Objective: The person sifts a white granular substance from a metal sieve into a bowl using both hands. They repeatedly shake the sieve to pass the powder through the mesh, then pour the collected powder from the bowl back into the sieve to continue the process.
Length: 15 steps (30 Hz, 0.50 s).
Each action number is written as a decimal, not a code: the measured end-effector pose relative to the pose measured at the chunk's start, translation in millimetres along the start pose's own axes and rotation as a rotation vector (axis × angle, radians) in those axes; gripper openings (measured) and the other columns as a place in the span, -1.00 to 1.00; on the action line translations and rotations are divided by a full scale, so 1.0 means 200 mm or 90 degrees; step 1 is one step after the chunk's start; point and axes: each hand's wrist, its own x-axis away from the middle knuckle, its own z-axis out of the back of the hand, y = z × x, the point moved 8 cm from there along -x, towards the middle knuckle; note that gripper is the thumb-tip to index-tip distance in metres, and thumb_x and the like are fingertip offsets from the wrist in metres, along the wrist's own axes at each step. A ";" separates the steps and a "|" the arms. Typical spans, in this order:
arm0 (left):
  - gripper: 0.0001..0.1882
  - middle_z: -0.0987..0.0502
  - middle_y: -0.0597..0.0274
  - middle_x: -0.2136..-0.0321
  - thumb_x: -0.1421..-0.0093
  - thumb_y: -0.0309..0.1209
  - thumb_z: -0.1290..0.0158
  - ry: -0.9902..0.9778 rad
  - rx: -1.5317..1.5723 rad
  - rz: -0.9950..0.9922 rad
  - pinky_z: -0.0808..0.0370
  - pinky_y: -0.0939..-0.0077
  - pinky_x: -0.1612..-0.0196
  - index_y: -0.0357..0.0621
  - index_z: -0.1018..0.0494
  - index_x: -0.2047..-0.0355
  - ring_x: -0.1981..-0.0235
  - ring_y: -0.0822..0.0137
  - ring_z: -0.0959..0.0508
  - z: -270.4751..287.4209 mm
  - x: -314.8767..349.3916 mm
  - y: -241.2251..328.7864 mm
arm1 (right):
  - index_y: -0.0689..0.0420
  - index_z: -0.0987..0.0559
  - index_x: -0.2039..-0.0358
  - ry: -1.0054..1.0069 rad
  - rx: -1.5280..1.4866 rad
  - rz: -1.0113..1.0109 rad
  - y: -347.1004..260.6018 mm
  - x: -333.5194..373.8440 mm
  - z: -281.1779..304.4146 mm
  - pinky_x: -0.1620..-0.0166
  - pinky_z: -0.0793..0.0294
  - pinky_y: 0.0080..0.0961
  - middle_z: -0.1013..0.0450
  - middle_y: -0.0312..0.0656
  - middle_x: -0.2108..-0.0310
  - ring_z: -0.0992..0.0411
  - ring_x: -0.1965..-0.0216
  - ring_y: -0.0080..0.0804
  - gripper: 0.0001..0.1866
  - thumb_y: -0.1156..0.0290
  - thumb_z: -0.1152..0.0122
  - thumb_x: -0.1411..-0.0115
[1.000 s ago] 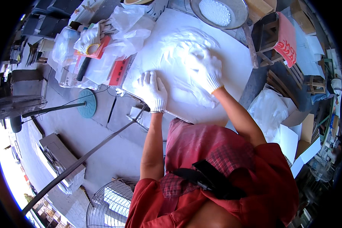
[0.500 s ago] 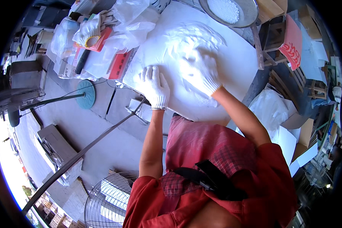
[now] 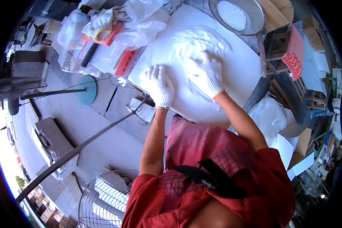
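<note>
Both my hands wear white knitted gloves. My left hand lies flat near the left edge of a white board, its fingers stretched out together and holding nothing. On the middle of that board, my right hand presses down with its fingers bent inward. Whatever the fingers grip, if anything, is hidden beneath them. Around and beyond the right hand spreads a ridged white patch, which looks like powder or a raised relief; I cannot tell which. A round metal bowl with white granules stands at the board's far right corner.
Plastic bags, a spare glove and a black-handled tool crowd the far left. A metal pole crosses the left side, above a fan cage. Cardboard boxes and a plastic bag stand at right.
The whole view has shifted slightly, so the board and bowl appear lower and farther right. My right hand, blurred before, now shows sharply at about the same patch. My left hand stays on the board.
</note>
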 end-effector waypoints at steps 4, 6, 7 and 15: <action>-0.66 -0.62 -0.09 -0.07 -0.27 -0.50 -0.11 0.010 -0.009 -0.004 -0.37 -0.14 -0.33 -0.23 -0.63 -0.05 -0.20 -0.22 -0.51 -0.01 0.01 -0.01 | -0.35 -0.64 -0.18 0.055 -0.037 0.031 -0.02 -0.16 0.01 0.07 -0.50 0.08 -0.48 -0.01 -0.11 -0.55 0.10 0.05 -0.46 0.00 -0.42 -0.15; -0.64 -0.62 -0.10 -0.08 -0.26 -0.51 -0.10 0.013 -0.024 -0.004 -0.37 -0.15 -0.34 -0.23 -0.63 -0.05 -0.21 -0.23 -0.51 0.00 0.03 -0.04 | -0.35 -0.68 -0.13 0.032 -0.132 0.057 -0.10 -0.16 0.04 0.07 -0.49 0.08 -0.50 -0.03 -0.04 -0.54 0.11 0.04 -0.49 0.01 -0.45 -0.12; -0.63 -0.62 -0.10 -0.08 -0.24 -0.52 -0.10 0.019 -0.025 -0.005 -0.37 -0.15 -0.34 -0.23 -0.62 -0.06 -0.22 -0.23 -0.51 -0.01 0.03 -0.04 | -0.32 -0.72 -0.04 0.066 -0.141 0.110 -0.17 -0.14 0.07 0.13 -0.49 0.05 -0.52 -0.03 0.06 -0.54 0.13 0.01 -0.54 0.02 -0.47 -0.08; -0.58 -0.62 -0.11 -0.09 -0.26 -0.66 -0.05 0.088 0.046 0.008 -0.41 -0.08 -0.34 -0.22 -0.61 -0.12 -0.21 -0.19 -0.54 0.00 0.08 -0.11 | -0.21 -0.68 0.06 -0.080 -0.098 0.132 -0.30 -0.05 -0.05 0.24 -0.56 0.01 -0.51 0.05 -0.01 -0.60 0.37 0.05 -0.63 0.08 -0.43 -0.11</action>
